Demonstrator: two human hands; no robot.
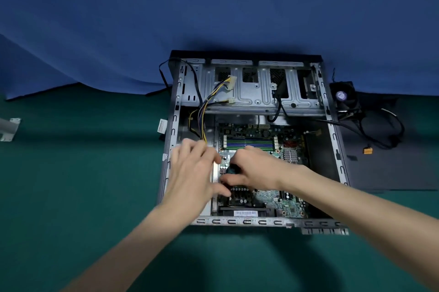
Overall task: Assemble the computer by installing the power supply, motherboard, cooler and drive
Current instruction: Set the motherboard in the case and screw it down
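Motherboard [270, 196] seated in case [237, 221], probably mid-fastening. Right hand [254, 170] clenched round dark tool handle [231, 169]; left hand [194, 170] spread flat at board edge. Cooler [344, 97] outside case, unfitted. No drive seen; power supply status unclear.

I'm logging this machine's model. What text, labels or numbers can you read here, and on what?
None is legible.
Barcode sticker at the motherboard's near edge: too small.
White label on the case's left wall: blurred.
Round sticker on the cooler fan: blurred.
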